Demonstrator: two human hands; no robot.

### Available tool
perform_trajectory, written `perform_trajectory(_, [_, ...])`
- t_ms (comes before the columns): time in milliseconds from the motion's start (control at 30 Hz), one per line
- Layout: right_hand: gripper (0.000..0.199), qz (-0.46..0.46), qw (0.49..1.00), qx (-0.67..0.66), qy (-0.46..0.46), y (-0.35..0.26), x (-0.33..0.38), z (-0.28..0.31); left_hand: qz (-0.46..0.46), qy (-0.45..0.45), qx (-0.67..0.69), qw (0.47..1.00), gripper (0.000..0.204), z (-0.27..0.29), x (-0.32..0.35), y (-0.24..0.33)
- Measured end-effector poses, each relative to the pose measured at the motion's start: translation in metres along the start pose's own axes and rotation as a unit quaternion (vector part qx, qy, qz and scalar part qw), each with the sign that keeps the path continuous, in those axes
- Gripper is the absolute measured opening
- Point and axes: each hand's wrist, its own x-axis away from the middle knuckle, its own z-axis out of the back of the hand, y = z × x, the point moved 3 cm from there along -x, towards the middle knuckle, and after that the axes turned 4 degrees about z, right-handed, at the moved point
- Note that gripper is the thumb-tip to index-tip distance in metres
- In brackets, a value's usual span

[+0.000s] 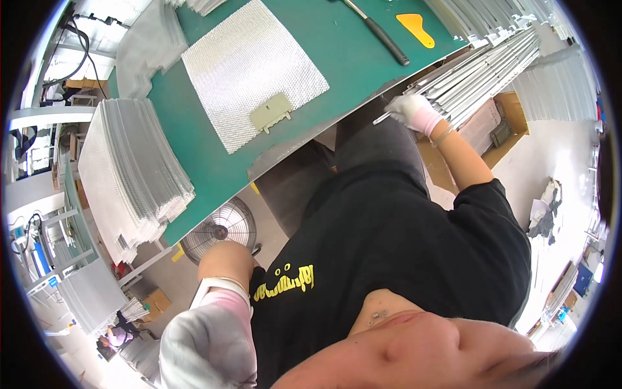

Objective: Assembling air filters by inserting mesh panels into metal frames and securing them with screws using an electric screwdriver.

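Note:
My right hand (pixel 414 113), in a white and pink work glove, is closed round a thin silvery metal strip (pixel 381 119) whose end pokes out to the left. It is beside a bundle of long metal strips (pixel 479 74) at the right end of the bench. Raised close at the lower left is my left hand (pixel 210 343), gloved alike; its fingers are mostly hidden. On the green bench top (pixel 353 91) lies a silvery mesh sheet (pixel 249 68), with a notched olive-grey plate (pixel 271 113) on its near edge.
A black-handled hammer (pixel 385 40) and a yellow scraper (pixel 416 30) lie at the back of the bench. Stacked mesh sheets (pixel 133 168) stand at its left end. Below are a round fan (pixel 220 230) and, at right, a cardboard box (pixel 512 133).

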Motion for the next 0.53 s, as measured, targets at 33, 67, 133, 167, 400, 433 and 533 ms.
perform_trajectory(33, [0.019, 0.04, 0.998, -0.044, 0.018, -0.014, -0.002, 0.003, 0.024, -0.003, 0.002, 1.0, 0.015, -0.002, -0.001, 0.001])
perform_trajectory(67, [0.019, 0.077, 0.993, -0.087, 0.036, -0.032, -0.004, 0.009, 0.048, -0.006, 0.006, 0.999, 0.013, -0.003, -0.003, 0.002])
perform_trajectory(133, [0.02, 0.119, 0.989, -0.084, 0.041, -0.081, -0.011, 0.035, 0.097, -0.012, 0.011, 0.995, 0.01, -0.005, -0.005, 0.002])
perform_trajectory(167, [0.019, 0.152, 0.982, -0.09, 0.066, -0.101, -0.012, 0.043, 0.12, -0.018, 0.012, 0.993, 0.009, -0.007, -0.009, 0.004])
perform_trajectory(400, [0.024, 0.268, 0.943, -0.125, 0.155, -0.177, -0.014, 0.108, 0.066, -0.106, -0.228, 0.966, 0.045, -0.009, 0.006, 0.021])
perform_trajectory(433, [0.026, 0.257, 0.954, -0.091, 0.124, -0.183, -0.012, 0.118, 0.067, -0.106, -0.227, 0.966, 0.045, -0.008, 0.018, 0.018])
perform_trajectory(533, [0.031, 0.254, 0.966, 0.025, 0.035, -0.192, -0.01, 0.13, 0.239, 0.126, -0.335, 0.903, 0.024, 0.021, 0.092, -0.003])
